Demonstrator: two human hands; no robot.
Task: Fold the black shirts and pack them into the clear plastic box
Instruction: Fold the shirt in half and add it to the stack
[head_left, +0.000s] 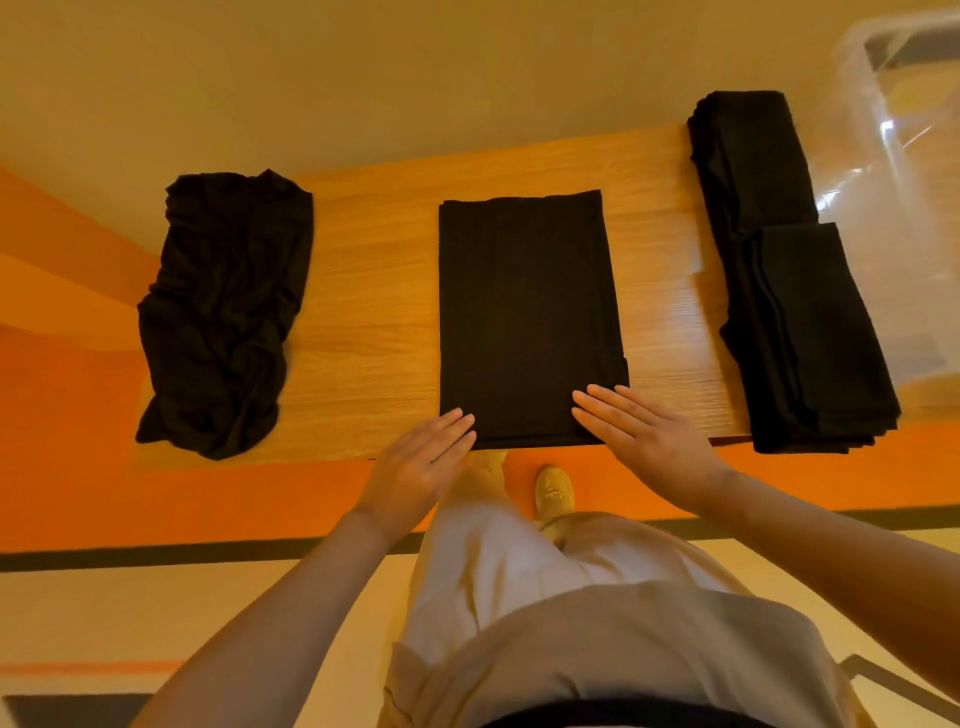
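Both hands lie flat, palms down, fingers straight and close together, at the near edge of the table (363, 332). The left hand (421, 462) rests at the near left corner of the folded shirt (527, 317), its fingertips on the fabric edge and its palm out past the table edge. The right hand (641, 434) presses on the near right corner of the same shirt, fingers angled toward the left hand. Neither hand grips anything.

The folded shirt is a flat black rectangle with squared corners and a matte, finely knit surface. It lies at the middle of the table, its near hem flush with the near edge.

Toward the left edge sits an unfolded shirt (223, 317), a crumpled black heap with soft creases. Along the right edge lies a stack of folded shirts (789, 291), with layered hems visible at its near end; it appears to form two overlapping piles.

The clear plastic box (904, 171) stands just beyond the right edge, translucent with glossy highlights. The table top is light wood-grain laminate.
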